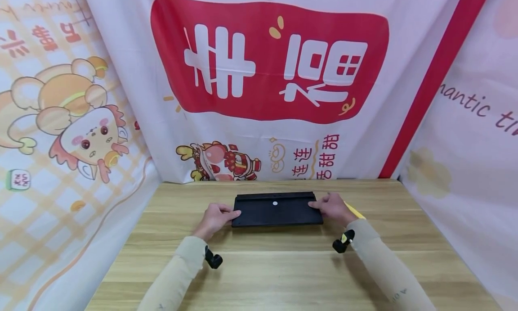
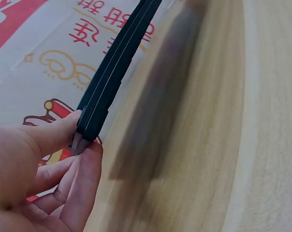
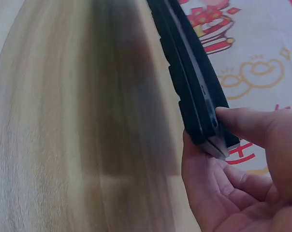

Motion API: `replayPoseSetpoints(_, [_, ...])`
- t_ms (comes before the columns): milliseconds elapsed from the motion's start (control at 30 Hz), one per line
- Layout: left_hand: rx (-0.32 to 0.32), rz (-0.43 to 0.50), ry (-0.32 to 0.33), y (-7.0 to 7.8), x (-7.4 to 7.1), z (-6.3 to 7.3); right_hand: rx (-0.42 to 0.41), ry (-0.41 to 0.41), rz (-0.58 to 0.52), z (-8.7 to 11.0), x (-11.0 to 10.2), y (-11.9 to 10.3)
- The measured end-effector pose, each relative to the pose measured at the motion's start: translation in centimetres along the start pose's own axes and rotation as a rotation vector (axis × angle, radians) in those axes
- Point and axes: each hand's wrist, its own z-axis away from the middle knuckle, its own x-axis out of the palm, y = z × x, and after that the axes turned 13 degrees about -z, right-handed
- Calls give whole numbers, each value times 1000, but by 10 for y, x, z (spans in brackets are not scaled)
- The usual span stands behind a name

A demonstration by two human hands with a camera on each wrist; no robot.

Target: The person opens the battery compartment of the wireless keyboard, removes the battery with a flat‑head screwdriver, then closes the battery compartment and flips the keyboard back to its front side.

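A black keyboard (image 1: 279,216) is held between the two hands over the back part of the table, its underside with a small white round spot turned to the head view. At its left end the left hand (image 1: 215,218) pinches the edge, thumb on the underside and fingers beneath. The right hand (image 1: 332,208) grips the other end in the same way. Both wrist views show the keyboard (image 2: 107,82) edge-on, its stepped keys (image 3: 175,82) facing the wooden table and a shadow lying below it.
Behind the right wrist a yellow strip (image 1: 356,211) shows on the wooden table (image 1: 275,275), mostly hidden by the hand and sleeve. Printed cloth (image 1: 271,144) hangs along the table's back edge, and more cloth stands at the left and right sides.
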Motion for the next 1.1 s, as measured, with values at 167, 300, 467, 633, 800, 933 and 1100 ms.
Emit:
replayPoseSetpoints(167, [15, -88, 33, -2, 2, -4, 12, 55, 190, 0, 7, -4])
replayPoseSetpoints(300, [21, -136, 52, -2, 4, -5, 1, 75, 302, -6, 11, 1])
replayPoseSetpoints(467, [28, -200, 78, -3, 9, -8, -38, 101, 410, -12, 16, 8])
replayPoseSetpoints(633, [42, -268, 89, -4, 14, -10, -75, 113, 468, -12, 19, 12])
replayPoseSetpoints(800, [72, -333, 101, -3, 16, -9, -113, 115, 534, -10, 23, 12])
replayPoseSetpoints(933, [74, -370, 115, -2, 16, -8, -178, 114, 609, -7, 27, 6])
replayPoseSetpoints(1100, [65, -356, 119, -3, 15, -8, -179, 103, 629, -7, 26, 0])
